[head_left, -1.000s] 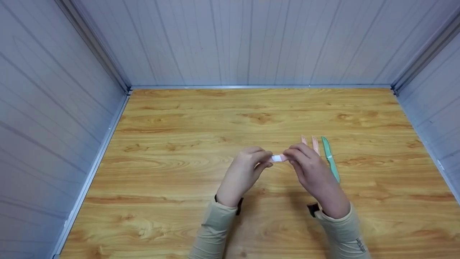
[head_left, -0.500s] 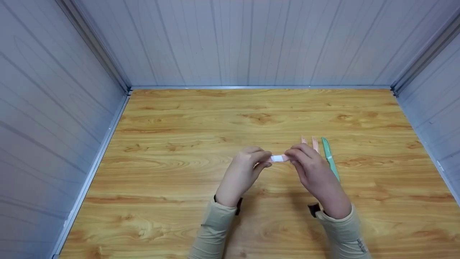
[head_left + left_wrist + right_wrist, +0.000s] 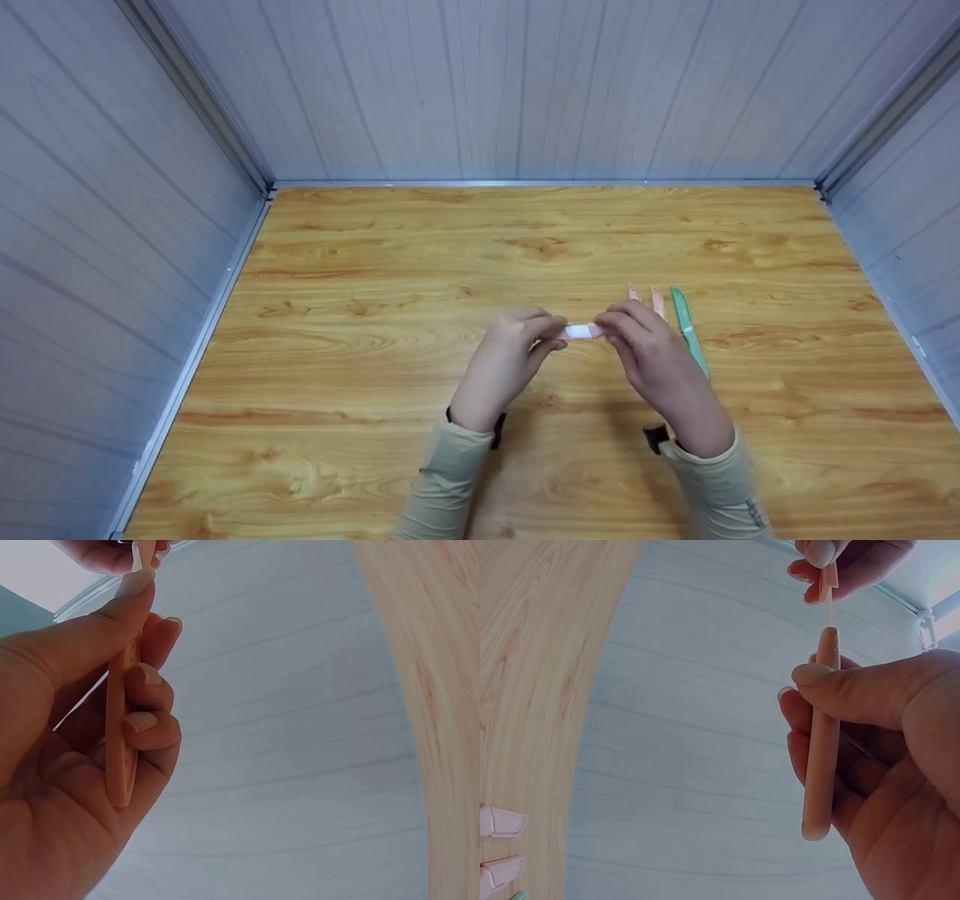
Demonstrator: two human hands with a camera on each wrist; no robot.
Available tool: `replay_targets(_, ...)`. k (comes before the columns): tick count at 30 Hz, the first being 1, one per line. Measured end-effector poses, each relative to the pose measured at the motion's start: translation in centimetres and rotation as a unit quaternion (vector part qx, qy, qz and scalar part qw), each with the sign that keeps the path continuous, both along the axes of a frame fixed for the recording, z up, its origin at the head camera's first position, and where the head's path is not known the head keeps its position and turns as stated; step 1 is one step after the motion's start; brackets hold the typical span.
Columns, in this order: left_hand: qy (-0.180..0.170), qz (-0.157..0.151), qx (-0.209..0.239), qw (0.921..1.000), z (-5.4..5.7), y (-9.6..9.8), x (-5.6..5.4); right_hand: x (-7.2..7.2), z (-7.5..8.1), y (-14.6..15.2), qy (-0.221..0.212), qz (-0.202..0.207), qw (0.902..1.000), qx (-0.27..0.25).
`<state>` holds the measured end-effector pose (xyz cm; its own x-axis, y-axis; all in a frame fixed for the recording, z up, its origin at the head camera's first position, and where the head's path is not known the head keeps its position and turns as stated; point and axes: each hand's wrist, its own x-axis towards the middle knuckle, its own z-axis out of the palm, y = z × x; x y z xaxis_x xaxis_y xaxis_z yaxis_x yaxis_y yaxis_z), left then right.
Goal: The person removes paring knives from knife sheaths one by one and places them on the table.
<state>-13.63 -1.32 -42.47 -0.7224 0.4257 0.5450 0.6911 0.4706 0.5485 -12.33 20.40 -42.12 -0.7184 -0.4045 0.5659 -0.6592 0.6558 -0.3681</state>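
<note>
Pink plastic-looking parts fill both hands, held up over the surface [image 3: 375,262] with one slim knife stretched sideways between them. The left hand [image 3: 506,361] grasps a pink sheath [image 3: 116,727]: its thumb presses near the upper end while the fingers curl round the side, as the left wrist view shows. The right hand [image 3: 654,352] grips a pink handle [image 3: 823,765] with a rounded end, the thumb laid across its upper part and the fingers behind. Between the fingertips a white blade [image 3: 578,331] is bare, running from the handle towards the sheath; how far it reaches inside is hidden by the left fingers.

Just beyond the right hand, a pink piece [image 3: 634,292] and a second pink piece [image 3: 658,301] lie side by side, their nearer parts covered by that hand in the head view. To their right lies a green knife [image 3: 681,309] with a white band at its middle, slightly slanted, its near end close to the right wrist. Beige sleeves [image 3: 444,472] cover both forearms, and a dark strap [image 3: 655,436] shows at the right cuff. Pale panelled walls [image 3: 480,90] with grain-like lines enclose the wood-patterned surface at the back and both sides.
</note>
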Motion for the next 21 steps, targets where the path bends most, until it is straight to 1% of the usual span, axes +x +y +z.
replay_targets(6, -0.004, 0.003, -0.005, 1.0, 0.06, -0.01, 0.15, -0.06, -0.03, -0.01, 0.027, 0.009, 0.9996, -0.004)
replay_targets(15, -0.004, 0.008, -0.008, 0.9999, 0.04, 0.0, 0.17, 0.06, 0.12, 0.01, -0.003, 0.004, 1.0, 0.0)
replay_targets(21, -0.001, 0.007, -0.011, 0.9999, 0.07, 0.01, 0.16, -0.02, 0.07, 0.08, 0.003, 0.009, 1.0, -0.004)
